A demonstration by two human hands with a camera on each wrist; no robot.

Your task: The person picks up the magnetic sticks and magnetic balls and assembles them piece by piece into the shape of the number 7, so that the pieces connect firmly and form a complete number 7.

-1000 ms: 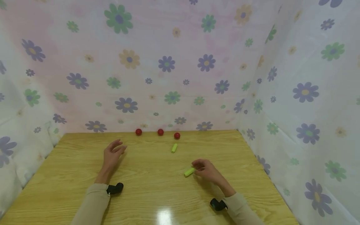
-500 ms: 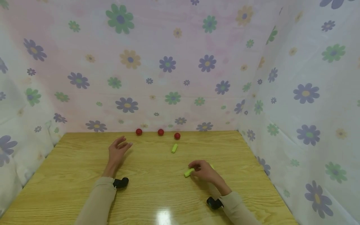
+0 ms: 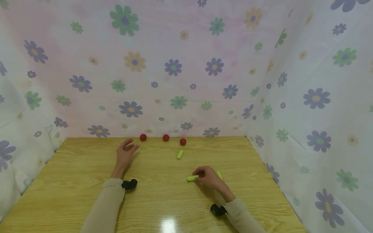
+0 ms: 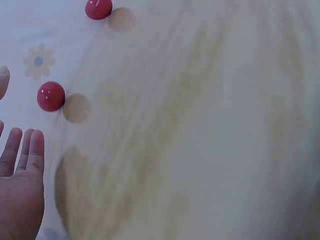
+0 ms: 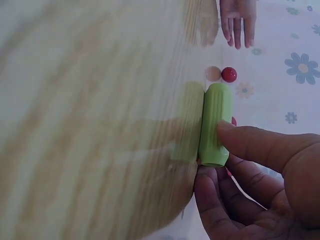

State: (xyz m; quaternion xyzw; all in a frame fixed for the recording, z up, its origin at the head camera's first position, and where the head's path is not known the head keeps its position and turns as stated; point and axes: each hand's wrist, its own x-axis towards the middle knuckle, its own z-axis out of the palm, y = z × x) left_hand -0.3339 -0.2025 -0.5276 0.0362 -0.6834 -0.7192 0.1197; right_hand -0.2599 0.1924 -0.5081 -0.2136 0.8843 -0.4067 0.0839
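My right hand (image 3: 207, 178) is low over the table. It pinches a ribbed lime-green cylinder (image 5: 216, 125), thumb on its side and fingers at its near end; in the head view its left end (image 3: 191, 178) sticks out. The cylinder lies along the tabletop, touching it or nearly so. A second green cylinder (image 3: 219, 175) is partly hidden behind that hand. A third (image 3: 180, 154) lies farther back. My left hand (image 3: 125, 154) hovers at the back left, fingers loosely extended, holding nothing. Nearest to it is a red ball (image 3: 143, 137).
Two more red balls, a middle one (image 3: 165, 138) and a right one (image 3: 183, 141), sit along the back edge of the wooden table (image 3: 157, 200). Flowered cloth (image 3: 186, 71) encloses the back and sides. Each wrist wears a black camera (image 3: 129, 184).
My left hand has drifted right and slightly forward, towards the leftmost red ball. My right hand has shifted left, turning its cylinder more sideways and uncovering the second cylinder behind it.
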